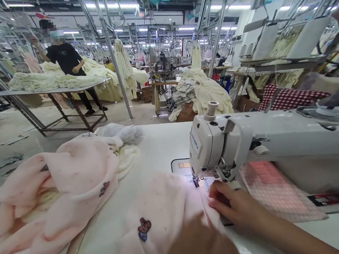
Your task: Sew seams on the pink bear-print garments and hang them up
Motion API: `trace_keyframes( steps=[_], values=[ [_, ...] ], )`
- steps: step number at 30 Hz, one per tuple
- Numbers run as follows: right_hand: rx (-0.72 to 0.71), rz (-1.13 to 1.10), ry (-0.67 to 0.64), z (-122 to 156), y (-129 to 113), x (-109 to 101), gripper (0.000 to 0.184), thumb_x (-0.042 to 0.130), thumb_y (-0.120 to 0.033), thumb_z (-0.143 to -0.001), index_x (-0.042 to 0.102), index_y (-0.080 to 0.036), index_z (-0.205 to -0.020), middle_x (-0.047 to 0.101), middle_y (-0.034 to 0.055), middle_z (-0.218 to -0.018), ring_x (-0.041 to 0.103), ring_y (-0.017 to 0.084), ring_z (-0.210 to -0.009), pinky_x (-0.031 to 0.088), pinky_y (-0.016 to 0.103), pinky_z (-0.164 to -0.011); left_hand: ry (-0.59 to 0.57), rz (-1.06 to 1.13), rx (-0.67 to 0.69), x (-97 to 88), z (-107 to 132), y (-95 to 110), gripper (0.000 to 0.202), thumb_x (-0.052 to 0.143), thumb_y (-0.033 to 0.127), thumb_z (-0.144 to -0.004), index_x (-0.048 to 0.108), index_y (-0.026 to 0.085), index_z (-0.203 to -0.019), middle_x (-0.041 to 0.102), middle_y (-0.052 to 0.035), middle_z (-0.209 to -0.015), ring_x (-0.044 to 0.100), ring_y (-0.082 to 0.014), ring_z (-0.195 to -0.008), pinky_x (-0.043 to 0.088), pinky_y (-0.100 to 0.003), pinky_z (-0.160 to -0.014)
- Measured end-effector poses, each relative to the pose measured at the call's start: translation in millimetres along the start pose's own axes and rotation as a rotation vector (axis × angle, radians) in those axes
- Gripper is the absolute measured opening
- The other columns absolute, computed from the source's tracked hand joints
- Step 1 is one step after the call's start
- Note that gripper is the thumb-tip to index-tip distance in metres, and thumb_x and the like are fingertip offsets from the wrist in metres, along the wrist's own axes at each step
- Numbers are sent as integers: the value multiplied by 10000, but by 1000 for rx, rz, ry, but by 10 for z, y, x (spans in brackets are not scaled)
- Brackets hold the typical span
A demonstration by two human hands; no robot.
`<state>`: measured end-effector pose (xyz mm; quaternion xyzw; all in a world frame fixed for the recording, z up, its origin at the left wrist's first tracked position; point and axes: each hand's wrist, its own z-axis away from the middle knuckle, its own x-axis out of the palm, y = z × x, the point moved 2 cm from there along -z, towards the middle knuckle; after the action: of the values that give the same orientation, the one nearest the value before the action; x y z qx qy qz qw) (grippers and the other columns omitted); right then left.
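Note:
A piece of pink fabric (163, 202) with a printed bear figure lies across the white sewing machine table, its edge close to the needle and presser foot (196, 181) of the white sewing machine (210, 146). Just to the right of the foot, my right hand (233, 203) is closed, thumb and fingers pinching the fabric's edge. Nearer to me, my left hand (199, 243) rests over the same fabric; it is smeared by motion and its fingers are hidden. The machine's lamp lights the cloth at the foot.
A heap of pink fabric (78, 167) hangs over the table's left edge. Red checked cloth (279, 192) lies under the machine arm. Beyond stand a metal pole (115, 63), a table (44, 92) piled with pale cloth, and a person (67, 59) behind it. Thread cones (307, 38) stand at right.

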<state>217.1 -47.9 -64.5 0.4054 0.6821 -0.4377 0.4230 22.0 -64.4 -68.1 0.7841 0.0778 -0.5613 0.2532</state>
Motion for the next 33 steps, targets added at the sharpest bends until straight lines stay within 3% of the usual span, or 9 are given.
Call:
trace_keyframes(
  steps=[4,7,9,11,14,18,23,29,33],
  values=[
    [-72,79,172,98,154,-164,271,390,-206,-861,640,-181,-759,654,110,-761,620,259,-758,495,417,-675,34,-21,-19,57,-246,-245,209,535,274,-886,542,151,-1055,541,-90,-1210,440,-253,-1184,317,-443,-1073],
    [-192,48,218,239,12,-235,288,376,-218,-901,654,-183,-966,669,120,-928,617,238,-915,517,363,-750,18,-44,-34,52,-249,-316,323,569,305,-866,495,155,-1142,466,-95,-1308,421,-271,-1192,339,-452,-1047],
    [-290,40,154,319,-154,-190,356,397,-253,-917,533,-155,-1231,600,124,-1201,549,216,-1119,506,319,-868,-28,-36,-70,10,-241,-307,352,573,315,-859,488,162,-1165,488,-96,-1270,466,-266,-1121,386,-443,-995],
    [-336,103,41,365,-262,-84,490,414,-331,-917,417,-77,-1337,464,161,-1354,456,257,-1236,480,374,-942,-55,-26,-86,-42,-242,-288,393,554,344,-865,471,158,-1202,483,-108,-1271,462,-272,-1117,386,-447,-985],
    [-319,213,-131,389,-240,73,597,418,-443,-907,410,-25,-1333,374,205,-1381,424,334,-1244,475,486,-929,-46,-26,-77,-76,-237,-286,378,494,366,-894,467,164,-1213,431,-108,-1333,406,-274,-1186,322,-452,-1035],
    [-275,184,-258,387,-90,127,637,386,-487,-914,310,-67,-1387,275,173,-1425,338,327,-1295,403,546,-977,-33,-26,-77,-45,-228,-323,348,471,391,-903,493,185,-1182,450,-92,-1307,417,-262,-1169,298,-442,-1043],
    [-186,113,-373,290,2,92,661,336,-526,-918,234,-110,-1422,265,153,-1447,287,311,-1326,333,573,-1020,-8,-63,-73,-49,-334,-402,364,462,441,-905,493,204,-1180,492,-93,-1271,449,-257,-1161,253,-481,-1053],
    [14,53,-538,101,85,56,690,298,-587,-899,336,-113,-1398,369,183,-1409,357,359,-1284,408,533,-974,8,-115,-206,-19,-488,-597,519,539,554,-826,489,149,-1146,494,-153,-1299,410,-296,-1243,248,-512,-1059],
    [37,68,-513,48,107,54,708,272,-607,-897,321,-115,-1404,364,182,-1414,387,343,-1272,431,491,-963,-3,-94,-203,18,-505,-677,559,519,581,-823,488,146,-1172,447,-168,-1355,347,-284,-1302,223,-494,-1087]
  ],
)
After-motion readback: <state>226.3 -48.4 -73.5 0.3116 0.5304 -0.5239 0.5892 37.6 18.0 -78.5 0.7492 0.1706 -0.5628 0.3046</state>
